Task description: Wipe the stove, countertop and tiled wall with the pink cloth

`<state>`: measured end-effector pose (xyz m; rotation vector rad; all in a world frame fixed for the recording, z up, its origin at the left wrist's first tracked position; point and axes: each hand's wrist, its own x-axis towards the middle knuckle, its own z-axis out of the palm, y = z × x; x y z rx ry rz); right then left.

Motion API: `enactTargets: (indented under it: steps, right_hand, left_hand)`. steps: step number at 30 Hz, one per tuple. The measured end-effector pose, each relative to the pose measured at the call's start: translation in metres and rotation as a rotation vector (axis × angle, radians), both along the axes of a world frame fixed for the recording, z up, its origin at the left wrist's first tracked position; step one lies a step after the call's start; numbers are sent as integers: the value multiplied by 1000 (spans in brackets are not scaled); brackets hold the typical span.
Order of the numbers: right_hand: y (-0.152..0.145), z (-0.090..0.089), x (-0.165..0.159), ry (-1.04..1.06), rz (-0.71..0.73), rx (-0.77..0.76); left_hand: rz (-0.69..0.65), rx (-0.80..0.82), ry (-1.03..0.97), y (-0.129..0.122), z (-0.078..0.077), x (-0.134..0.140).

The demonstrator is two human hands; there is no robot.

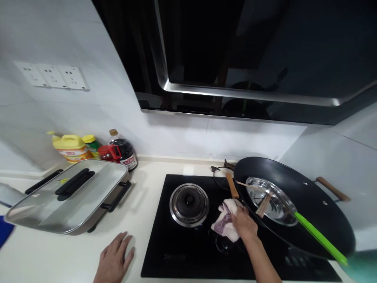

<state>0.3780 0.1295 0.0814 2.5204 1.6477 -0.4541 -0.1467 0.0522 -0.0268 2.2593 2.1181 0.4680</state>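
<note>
My right hand (244,223) is closed on a white and purple cloth (226,222), pressed against the black glass cooktop (176,239). The cloth lies between the round burner (189,205) and the large black wok (321,224), close to the wok's wooden handle (232,185). My left hand (114,257) rests on the white counter (79,255) left of the cooktop, fingers stretched out and holding nothing. Inside the wok sit a shiny metal bowl (275,210), a wooden-handled utensil (264,204) and a tool with a green handle (321,237).
A rectangular electric pan with a glass lid (97,188) stands on the left. Behind it are a yellow jug (70,145) and a dark sauce bottle (125,151). A black range hood (220,51) hangs above. A cord (216,181) lies behind the cooktop.
</note>
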Motion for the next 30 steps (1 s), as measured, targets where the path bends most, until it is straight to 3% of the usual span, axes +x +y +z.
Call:
enactTargets:
  steps: [2, 5, 10, 15, 18, 21, 26, 30]
  right_hand:
    - [1, -8, -2, -18, -1, -15]
    - [19, -17, -30, -18, 102, 4]
    - [82, -18, -77, -5, 267, 46]
    - [148, -11, -86, -19, 339, 62]
    - [179, -11, -101, 14, 432, 71]
    - [202, -13, -135, 76, 567, 94]
    - [212, -14, -218, 172, 771, 144]
    - [176, -16, -273, 220, 923, 153]
  left_hand:
    - [-5, 18, -1, -1, -2, -1]
    - [-22, 51, 17, -3, -5, -3]
    - [-59, 133, 68, -6, -10, -5]
    - [-75, 174, 101, -11, -8, -2]
    - [-86, 206, 111, -13, -6, 0]
    - [-97, 244, 124, -14, -5, 1]
    - [-112, 285, 139, -16, -2, 2]
    - [-117, 308, 145, -16, 1, 4]
